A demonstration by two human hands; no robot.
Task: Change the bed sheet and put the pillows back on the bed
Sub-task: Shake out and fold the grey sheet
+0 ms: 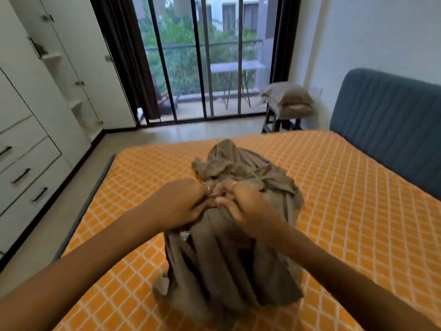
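Two bare forearms reach forward from the lower corners and meet over the middle of the bed [334,187], where both hands bunch a grey-brown sheet [229,254]. The left hand [181,204], knuckles up and wrist slightly bent, has its fingers curled tight into the gathered cloth; the right hand [243,204], a ring on one finger, grips the same gather just beside it, fingertips nearly touching the left's. The sheet hangs below the fists in long folds toward the camera, and the rest lies in a crumpled heap on the orange, white-latticed mattress cover beyond them. Pillows [288,99] in matching grey-brown sit stacked on a small dark table [279,124] past the far edge of the bed, near the blue headboard [386,115] and the barred glass doors [202,56]. White wardrobes [35,103] line the left wall.
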